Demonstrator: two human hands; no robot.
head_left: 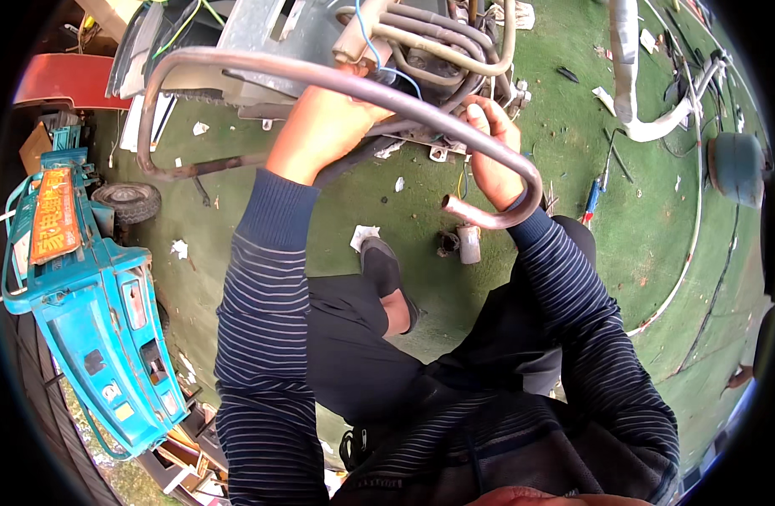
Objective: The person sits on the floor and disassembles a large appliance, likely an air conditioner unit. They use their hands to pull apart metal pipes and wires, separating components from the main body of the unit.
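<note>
A long bent copper pipe (295,69) loops across the space before me, passing over both hands, its cut end hanging near my right wrist. Beneath it, my left hand (324,126) is closed at the lower end of a tan cylinder (358,38) with a blue wire; what its fingers grip is mostly hidden. Beside the thick bent tubes (442,42), my right hand (495,152) has its fingers curled in a pinch, and I cannot make out anything in them. These tubes belong to a partly dismantled metal unit (261,38) with grey sheet panels.
On the green floor lie a small metal cylinder (469,244), a blue-handled tool (591,201) and paper scraps. A teal machine casing (109,337) and a wheel (128,202) stand at left. A wrapped white pipe (628,76) and a grey-green tank (736,169) are at right.
</note>
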